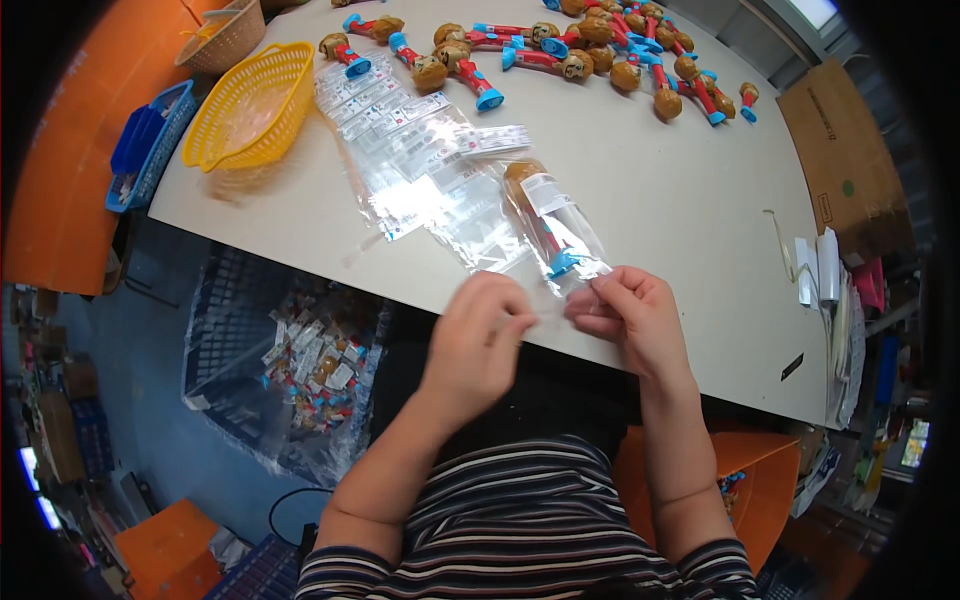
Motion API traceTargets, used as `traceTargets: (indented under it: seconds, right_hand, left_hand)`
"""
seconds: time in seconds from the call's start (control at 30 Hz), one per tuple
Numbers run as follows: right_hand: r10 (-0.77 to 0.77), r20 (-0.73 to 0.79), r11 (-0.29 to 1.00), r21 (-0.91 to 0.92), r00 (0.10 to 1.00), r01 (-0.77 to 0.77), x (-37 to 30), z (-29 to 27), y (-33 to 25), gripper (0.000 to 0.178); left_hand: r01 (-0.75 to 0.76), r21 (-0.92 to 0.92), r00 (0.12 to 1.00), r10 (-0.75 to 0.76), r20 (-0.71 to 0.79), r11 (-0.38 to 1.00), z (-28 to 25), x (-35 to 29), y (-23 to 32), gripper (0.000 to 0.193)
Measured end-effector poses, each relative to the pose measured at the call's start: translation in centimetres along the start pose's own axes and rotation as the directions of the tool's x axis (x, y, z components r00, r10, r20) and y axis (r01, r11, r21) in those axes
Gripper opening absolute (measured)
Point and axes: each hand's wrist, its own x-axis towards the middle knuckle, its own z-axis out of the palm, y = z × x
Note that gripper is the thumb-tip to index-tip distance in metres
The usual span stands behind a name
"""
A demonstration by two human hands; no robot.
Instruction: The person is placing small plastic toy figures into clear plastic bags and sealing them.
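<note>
My right hand (635,312) pinches the near end of a clear plastic bag (590,240) at the table's front edge. Inside the bag lies a candy dispenser (548,225) with a brown character head and a red-and-blue stem, its head pointing away from me. A white label (545,194) shows on the bag. Just left of the bag's end, my left hand (478,335) is closed with its fingers curled, slightly blurred; anything between its fingertips is too small to make out. Overlapping flat clear bags (415,150) fan out across the table beyond my left hand.
Several loose dispensers (575,62) are heaped along the far side. A yellow basket (250,110) stands at the left table edge, a blue basket (150,145) beside it. Below left, a lined blue crate (225,330) holds bagged dispensers. A cardboard box (845,160) stands at right.
</note>
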Motion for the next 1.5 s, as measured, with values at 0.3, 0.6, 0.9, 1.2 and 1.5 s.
traceTargets:
  seconds: [0.3, 0.6, 0.9, 1.2, 1.5]
  right_hand:
    - [0.029, 0.006, 0.985, -0.169, 1.000, -0.028, 0.1, 0.2, -0.3, 0.018]
    - [0.052, 0.047, 0.979, -0.199, 0.998, -0.041, 0.1, 0.6, 0.1, 0.017]
    - [0.061, 0.012, 0.987, -0.149, 0.998, -0.059, 0.0, 0.3, 0.7, 0.018]
    - [0.058, 0.080, 0.987, -0.155, 0.995, -0.045, 0.6, 0.4, -0.6, 0.021]
    - [0.048, 0.082, 0.999, -0.027, 0.996, -0.045, -0.5, 0.2, -0.2, 0.024]
  left_hand:
    - [0.082, -0.278, 0.891, -0.196, -0.411, 0.957, -13.3, 3.3, -3.7, 0.010]
    - [0.309, 0.319, 0.819, -0.079, -0.569, 0.896, -28.8, 18.8, -13.2, 0.021]
    - [0.421, 0.733, 0.882, -0.054, -0.467, 0.534, -28.3, 19.2, -9.8, 0.021]
    - [-0.167, 0.484, 0.980, 0.197, -0.012, 0.859, -12.9, 9.6, 0.0, 0.012]
    - [-0.142, 0.367, 0.989, 0.116, 0.093, 0.919, -1.3, 1.1, 3.8, 0.038]
